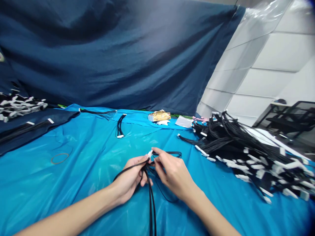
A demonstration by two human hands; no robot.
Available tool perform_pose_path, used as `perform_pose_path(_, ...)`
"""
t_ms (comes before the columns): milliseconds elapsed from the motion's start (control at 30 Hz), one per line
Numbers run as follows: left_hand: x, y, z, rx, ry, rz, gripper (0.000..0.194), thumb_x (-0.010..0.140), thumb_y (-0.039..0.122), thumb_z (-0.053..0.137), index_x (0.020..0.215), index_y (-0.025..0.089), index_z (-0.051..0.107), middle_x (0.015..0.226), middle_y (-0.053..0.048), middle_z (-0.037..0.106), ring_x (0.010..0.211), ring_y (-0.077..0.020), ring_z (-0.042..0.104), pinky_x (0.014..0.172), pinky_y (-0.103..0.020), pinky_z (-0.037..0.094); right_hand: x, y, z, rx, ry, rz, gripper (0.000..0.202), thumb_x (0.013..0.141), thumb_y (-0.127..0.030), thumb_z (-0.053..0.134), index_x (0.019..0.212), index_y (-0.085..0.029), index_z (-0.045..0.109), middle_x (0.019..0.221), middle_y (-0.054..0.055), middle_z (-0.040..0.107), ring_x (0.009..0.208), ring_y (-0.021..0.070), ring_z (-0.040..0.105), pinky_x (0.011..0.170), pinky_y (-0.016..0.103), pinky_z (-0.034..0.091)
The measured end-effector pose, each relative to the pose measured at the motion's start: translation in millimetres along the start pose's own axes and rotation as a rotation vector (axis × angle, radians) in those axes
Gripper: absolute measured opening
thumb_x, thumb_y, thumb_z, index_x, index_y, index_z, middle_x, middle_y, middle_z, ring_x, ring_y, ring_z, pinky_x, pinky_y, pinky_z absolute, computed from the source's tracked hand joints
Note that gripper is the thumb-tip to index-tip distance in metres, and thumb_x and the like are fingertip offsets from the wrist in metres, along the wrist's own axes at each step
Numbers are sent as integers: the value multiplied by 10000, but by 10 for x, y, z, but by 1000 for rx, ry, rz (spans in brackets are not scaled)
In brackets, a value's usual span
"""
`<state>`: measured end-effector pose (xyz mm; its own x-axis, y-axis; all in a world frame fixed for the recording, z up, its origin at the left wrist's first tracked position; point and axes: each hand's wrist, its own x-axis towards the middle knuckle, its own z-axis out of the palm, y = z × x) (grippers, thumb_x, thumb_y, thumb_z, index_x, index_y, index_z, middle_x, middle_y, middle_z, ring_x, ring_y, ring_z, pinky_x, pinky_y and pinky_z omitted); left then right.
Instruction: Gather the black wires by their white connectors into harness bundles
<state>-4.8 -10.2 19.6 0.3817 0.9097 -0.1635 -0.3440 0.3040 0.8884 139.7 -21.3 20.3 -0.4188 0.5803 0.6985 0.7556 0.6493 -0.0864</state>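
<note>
Over the middle of the blue sheet, both hands meet at a bundle of thin black wires (151,200) with a small white connector (150,153). My left hand (130,178) is closed round the wires just below the connector, and one loop passes over its wrist side. My right hand (173,170) is closed in a pinch beside the connector, its fingertips on the wires. Some wires stick out behind the right fingers and others hang down toward me. The exact spot each right fingertip grips is partly hidden.
A large pile of black wire harnesses (231,134) with white connectors lies right. Another pile (22,106) sits far left. A short harness (119,126), a gold packet (160,115) and a rubber band (59,158) lie on the blue sheet (81,183). A dark curtain (110,55) hangs behind.
</note>
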Motion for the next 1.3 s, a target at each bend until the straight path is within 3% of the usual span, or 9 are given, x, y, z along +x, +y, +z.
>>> perform_pose_path(200, -14, 32, 4, -21, -11, -10, 161, 754, 289, 557, 750, 129, 573, 648, 25, 544, 292, -13, 338, 453, -278, 489, 8, -1, -21, 40, 3, 14, 271, 860, -143, 370, 1122, -121, 434, 958, 111, 641, 783, 181, 637, 619, 272, 502)
perform_pose_path(333, -16, 51, 1, -26, -15, -12, 150, 753, 284, 559, 760, 134, 566, 670, 24, 553, 290, -11, 341, 445, -274, 483, 6, -4, -39, 67, 5, 21, 317, 863, -153, 378, 1175, -105, 404, 960, 116, 642, 811, 177, 634, 637, 264, 503)
perform_pose_path(567, -7, 93, -1, -33, -21, 7, 168, 757, 299, 555, 783, 134, 574, 707, 16, 569, 295, 1, 325, 445, -261, 474, -2, 1, -51, 144, 104, -23, 103, 849, -109, 419, 893, -158, 497, 1168, 124, 559, 909, 155, 616, 725, 256, 503)
perform_pose_path(933, -46, 91, 10, -15, -18, 40, 178, 764, 326, 541, 759, 149, 550, 698, 35, 533, 286, -4, 322, 442, -274, 479, 16, -5, -71, 95, 176, -83, 119, 806, -72, 491, 883, -150, 538, 1139, 120, 580, 936, 161, 605, 746, 262, 515)
perform_pose_path(1300, -55, 99, 40, 24, -19, 58, 223, 756, 364, 541, 740, 142, 549, 669, 37, 519, 280, -7, 320, 435, -270, 472, 8, -2, -65, 159, 187, -45, 129, 803, -66, 487, 882, -162, 524, 1110, 106, 596, 957, 146, 595, 758, 248, 503)
